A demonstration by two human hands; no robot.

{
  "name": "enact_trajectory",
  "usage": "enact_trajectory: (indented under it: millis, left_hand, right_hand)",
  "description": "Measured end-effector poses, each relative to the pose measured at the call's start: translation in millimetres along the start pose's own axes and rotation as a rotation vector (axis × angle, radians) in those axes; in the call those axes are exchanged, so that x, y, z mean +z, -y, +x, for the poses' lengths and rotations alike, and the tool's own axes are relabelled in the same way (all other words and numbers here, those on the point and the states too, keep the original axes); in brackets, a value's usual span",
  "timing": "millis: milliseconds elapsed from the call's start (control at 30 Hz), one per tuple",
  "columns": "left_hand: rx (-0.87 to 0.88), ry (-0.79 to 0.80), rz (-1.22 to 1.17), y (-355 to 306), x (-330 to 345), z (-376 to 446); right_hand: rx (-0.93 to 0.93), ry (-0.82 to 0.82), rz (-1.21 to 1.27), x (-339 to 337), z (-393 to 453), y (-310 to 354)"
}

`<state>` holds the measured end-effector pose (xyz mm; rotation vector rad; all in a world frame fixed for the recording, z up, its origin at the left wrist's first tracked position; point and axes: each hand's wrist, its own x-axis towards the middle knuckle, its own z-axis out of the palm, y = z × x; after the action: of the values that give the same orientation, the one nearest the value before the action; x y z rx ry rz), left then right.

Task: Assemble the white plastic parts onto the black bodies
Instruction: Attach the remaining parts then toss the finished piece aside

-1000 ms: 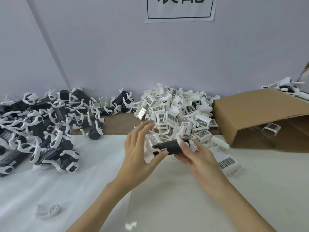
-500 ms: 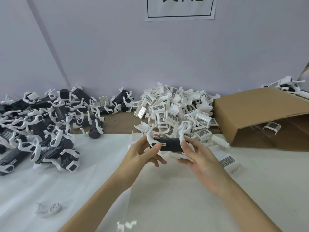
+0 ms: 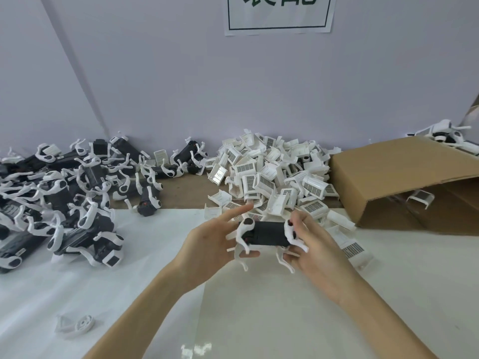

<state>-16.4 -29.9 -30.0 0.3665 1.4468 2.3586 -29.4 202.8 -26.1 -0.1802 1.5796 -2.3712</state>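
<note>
I hold a black body (image 3: 269,233) level above the table, with white leg pieces fitted at both ends. My right hand (image 3: 315,244) grips its right end, fingers curled round the white piece there. My left hand (image 3: 212,242) supports the left end from below, its index finger stretched out straight past the body. Behind them lies a heap of white plastic parts (image 3: 272,177) with barcode labels.
A pile of black bodies with white legs fitted (image 3: 64,200) fills the left of the table. An open cardboard box (image 3: 404,174) lies on its side at the right. A loose white ring piece (image 3: 77,326) sits near the front left. A paper sign (image 3: 280,14) hangs on the wall.
The black body has been turned in my hands, so its white legs now point down. My left index finger has straightened out, and the hands have shifted slightly right.
</note>
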Motion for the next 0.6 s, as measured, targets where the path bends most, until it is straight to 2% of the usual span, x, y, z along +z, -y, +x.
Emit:
enact_trajectory:
  millis: [67, 133, 267, 433, 600]
  left_hand:
    - [0.012, -0.149, 0.149, 8, 7, 4]
    - [0.016, -0.257, 0.335, 17, 12, 4]
    - [0.102, -0.371, 0.441, 18, 19, 0]
    - [0.287, -0.366, 0.651, 16, 23, -5]
    - [0.241, -0.389, 0.615, 17, 26, -5]
  right_hand:
    - [-0.114, -0.043, -0.176, 1, -2, -4]
    - [-0.165, -0.029, -0.239, 0, -2, -6]
    - [-0.108, -0.004, -0.082, 3, 1, -5]
    - [-0.084, 0.036, -0.186, 4, -1, -10]
    - [-0.105, 0.025, -0.104, 2, 0, -12]
